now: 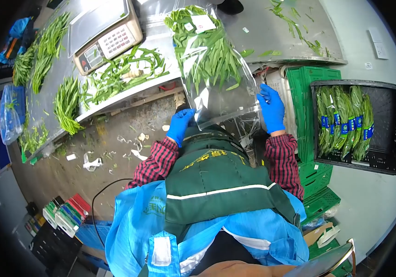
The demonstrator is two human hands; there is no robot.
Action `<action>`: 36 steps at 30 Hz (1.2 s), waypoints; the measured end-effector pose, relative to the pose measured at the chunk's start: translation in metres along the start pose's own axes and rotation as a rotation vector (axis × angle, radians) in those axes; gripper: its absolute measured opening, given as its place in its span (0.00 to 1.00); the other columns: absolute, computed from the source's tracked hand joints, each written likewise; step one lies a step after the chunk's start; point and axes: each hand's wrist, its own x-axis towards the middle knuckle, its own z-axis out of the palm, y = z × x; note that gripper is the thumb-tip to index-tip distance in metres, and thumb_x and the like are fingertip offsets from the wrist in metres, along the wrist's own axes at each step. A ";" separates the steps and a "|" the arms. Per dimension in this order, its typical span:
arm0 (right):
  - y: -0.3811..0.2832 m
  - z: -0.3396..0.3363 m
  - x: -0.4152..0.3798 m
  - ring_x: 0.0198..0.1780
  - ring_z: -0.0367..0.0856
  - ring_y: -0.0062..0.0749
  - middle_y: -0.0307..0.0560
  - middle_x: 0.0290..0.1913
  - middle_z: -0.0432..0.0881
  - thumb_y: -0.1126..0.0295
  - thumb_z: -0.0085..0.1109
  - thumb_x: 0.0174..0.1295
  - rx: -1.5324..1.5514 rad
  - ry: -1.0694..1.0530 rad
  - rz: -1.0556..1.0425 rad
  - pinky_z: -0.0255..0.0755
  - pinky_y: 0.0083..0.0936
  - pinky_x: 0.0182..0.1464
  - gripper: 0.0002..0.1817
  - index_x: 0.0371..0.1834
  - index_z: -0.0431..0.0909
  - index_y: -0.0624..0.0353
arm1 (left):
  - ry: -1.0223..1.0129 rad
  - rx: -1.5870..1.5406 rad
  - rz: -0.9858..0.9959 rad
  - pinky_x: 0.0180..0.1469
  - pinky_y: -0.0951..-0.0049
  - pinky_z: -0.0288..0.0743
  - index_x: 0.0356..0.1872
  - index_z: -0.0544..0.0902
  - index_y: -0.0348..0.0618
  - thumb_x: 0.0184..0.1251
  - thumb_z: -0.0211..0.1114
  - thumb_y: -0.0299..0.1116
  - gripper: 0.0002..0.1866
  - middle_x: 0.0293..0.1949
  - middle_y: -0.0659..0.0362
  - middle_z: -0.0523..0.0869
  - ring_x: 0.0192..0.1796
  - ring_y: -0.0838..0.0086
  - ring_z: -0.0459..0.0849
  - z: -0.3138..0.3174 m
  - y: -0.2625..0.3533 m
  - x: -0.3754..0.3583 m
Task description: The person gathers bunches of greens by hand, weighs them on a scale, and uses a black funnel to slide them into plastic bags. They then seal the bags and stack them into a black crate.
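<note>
Pinching with left hand clear bag stretched lengthwise away over near edge of worktop; cannot tell about right hand alongside

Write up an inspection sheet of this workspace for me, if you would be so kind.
Surface: metal table, loose leaves scattered on it.
Job's things: transparent bag holding leafy greens, its near end past the table edge.
Clutter: white scraps on the floor.
Left hand: fingers closed on the bag's near left edge.
Right hand: at the bag's right edge; grip unclear.
Cables: one black cable, curving at the person's left.
Surroundings: scale on the table; black crate with blue-labelled bundles; green crates.
</note>
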 end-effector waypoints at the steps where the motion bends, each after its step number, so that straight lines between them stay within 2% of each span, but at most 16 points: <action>1: -0.011 0.001 -0.004 0.34 0.78 0.23 0.41 0.36 0.81 0.71 0.60 0.58 0.124 -0.127 0.040 0.73 0.21 0.38 0.18 0.53 0.75 0.53 | -0.011 -0.014 0.005 0.32 0.80 0.73 0.36 0.83 0.42 0.64 0.62 0.35 0.08 0.25 0.65 0.81 0.26 0.82 0.76 0.004 0.005 -0.006; 4: -0.054 0.024 -0.027 0.36 0.80 0.29 0.43 0.36 0.81 0.70 0.60 0.57 0.085 -0.442 -0.032 0.74 0.26 0.38 0.18 0.52 0.75 0.52 | -0.019 0.059 0.019 0.31 0.81 0.73 0.39 0.82 0.41 0.66 0.60 0.36 0.09 0.28 0.65 0.82 0.26 0.83 0.77 0.006 0.005 -0.013; 8: -0.075 0.060 -0.058 0.41 0.80 0.44 0.47 0.41 0.80 0.65 0.61 0.55 -0.128 -0.702 -0.293 0.74 0.35 0.40 0.16 0.47 0.76 0.49 | -0.074 0.134 0.145 0.31 0.80 0.74 0.40 0.80 0.40 0.71 0.53 0.35 0.11 0.29 0.63 0.82 0.27 0.82 0.77 0.013 0.009 -0.026; 12: -0.080 0.079 -0.063 0.38 0.81 0.43 0.45 0.36 0.82 0.65 0.61 0.54 -0.145 -0.755 -0.344 0.74 0.35 0.39 0.13 0.43 0.76 0.49 | -0.026 0.171 0.261 0.31 0.79 0.73 0.42 0.78 0.40 0.72 0.51 0.36 0.12 0.28 0.64 0.79 0.28 0.82 0.76 0.021 0.012 -0.035; 16: -0.089 0.078 -0.054 0.36 0.81 0.43 0.44 0.33 0.81 0.63 0.58 0.56 -0.276 -0.852 -0.541 0.74 0.36 0.36 0.08 0.37 0.76 0.50 | 0.000 0.244 0.351 0.31 0.80 0.73 0.42 0.78 0.39 0.72 0.51 0.33 0.10 0.29 0.63 0.79 0.29 0.81 0.76 0.023 0.018 -0.041; 21: -0.096 0.033 -0.056 0.31 0.80 0.47 0.50 0.29 0.79 0.58 0.48 0.61 -0.503 -0.967 -0.680 0.73 0.41 0.33 0.13 0.30 0.78 0.54 | -0.042 0.112 0.271 0.32 0.82 0.72 0.40 0.81 0.38 0.72 0.51 0.35 0.13 0.29 0.62 0.82 0.28 0.81 0.78 0.027 0.040 -0.062; 25: 0.013 -0.046 -0.078 0.27 0.79 0.49 0.51 0.25 0.77 0.64 0.48 0.60 -0.533 -0.988 -0.677 0.71 0.41 0.28 0.09 0.29 0.77 0.53 | -0.001 0.069 0.215 0.31 0.81 0.72 0.41 0.80 0.37 0.70 0.51 0.33 0.11 0.28 0.61 0.82 0.29 0.79 0.80 0.008 0.043 -0.075; 26: 0.055 -0.064 -0.104 0.28 0.78 0.48 0.49 0.24 0.76 0.67 0.47 0.59 -0.768 -1.119 -0.539 0.71 0.38 0.28 0.07 0.29 0.76 0.53 | 0.012 0.056 0.208 0.31 0.81 0.72 0.41 0.80 0.37 0.70 0.52 0.33 0.11 0.28 0.61 0.82 0.29 0.80 0.80 -0.003 0.036 -0.074; 27: 0.133 -0.091 -0.141 0.34 0.81 0.48 0.51 0.31 0.80 0.65 0.47 0.60 -0.739 -1.329 -0.434 0.74 0.39 0.36 0.11 0.37 0.79 0.54 | 0.022 0.044 0.205 0.31 0.81 0.71 0.41 0.80 0.37 0.70 0.52 0.33 0.11 0.28 0.61 0.83 0.29 0.80 0.80 -0.016 0.027 -0.071; 28: 0.244 -0.112 -0.190 0.31 0.80 0.48 0.54 0.33 0.82 0.57 0.45 0.62 -0.979 -1.480 -0.333 0.73 0.43 0.35 0.17 0.35 0.81 0.56 | 0.034 0.030 0.205 0.31 0.82 0.71 0.41 0.80 0.37 0.70 0.52 0.32 0.11 0.28 0.60 0.83 0.29 0.80 0.79 -0.023 0.023 -0.069; 30: 0.157 -0.113 -0.170 0.35 0.81 0.48 0.53 0.35 0.83 0.58 0.48 0.59 -0.999 -1.677 -0.126 0.73 0.44 0.39 0.16 0.36 0.82 0.55 | 0.091 0.052 0.172 0.32 0.82 0.72 0.43 0.80 0.38 0.69 0.54 0.34 0.11 0.29 0.60 0.83 0.29 0.81 0.79 -0.023 0.038 -0.073; 32: 0.119 -0.086 -0.137 0.39 0.82 0.48 0.52 0.37 0.83 0.60 0.50 0.56 -0.929 -1.470 -0.111 0.74 0.45 0.43 0.14 0.36 0.83 0.55 | 0.145 0.186 0.231 0.33 0.81 0.73 0.46 0.79 0.38 0.69 0.54 0.33 0.12 0.29 0.61 0.83 0.29 0.82 0.79 -0.038 0.036 -0.060; 33: 0.148 -0.063 -0.124 0.37 0.83 0.49 0.53 0.34 0.83 0.61 0.52 0.54 -0.834 -1.302 -0.121 0.74 0.46 0.40 0.13 0.32 0.83 0.55 | 0.208 0.254 0.347 0.41 0.73 0.76 0.53 0.77 0.40 0.65 0.59 0.29 0.16 0.36 0.56 0.84 0.37 0.73 0.82 -0.052 0.021 -0.039; 34: 0.144 -0.040 -0.100 0.31 0.81 0.51 0.53 0.25 0.80 0.62 0.55 0.52 -0.847 -0.896 -0.183 0.74 0.46 0.35 0.11 0.23 0.81 0.56 | 0.267 0.521 0.566 0.44 0.71 0.75 0.54 0.76 0.41 0.62 0.60 0.28 0.18 0.40 0.55 0.83 0.41 0.69 0.82 -0.044 0.033 -0.036; 35: 0.125 -0.023 -0.068 0.35 0.80 0.52 0.54 0.34 0.81 0.66 0.56 0.52 -0.724 -0.642 -0.087 0.74 0.44 0.38 0.12 0.39 0.81 0.54 | 0.319 0.789 0.788 0.47 0.68 0.75 0.55 0.76 0.43 0.60 0.62 0.26 0.20 0.44 0.54 0.82 0.45 0.65 0.81 -0.030 0.052 -0.038; 36: 0.086 -0.018 -0.044 0.44 0.78 0.52 0.53 0.48 0.78 0.69 0.57 0.53 -0.443 -0.429 -0.153 0.73 0.41 0.44 0.25 0.58 0.71 0.52 | 0.369 1.057 1.012 0.51 0.65 0.74 0.57 0.75 0.44 0.58 0.63 0.25 0.23 0.47 0.53 0.81 0.49 0.61 0.80 -0.021 0.066 -0.035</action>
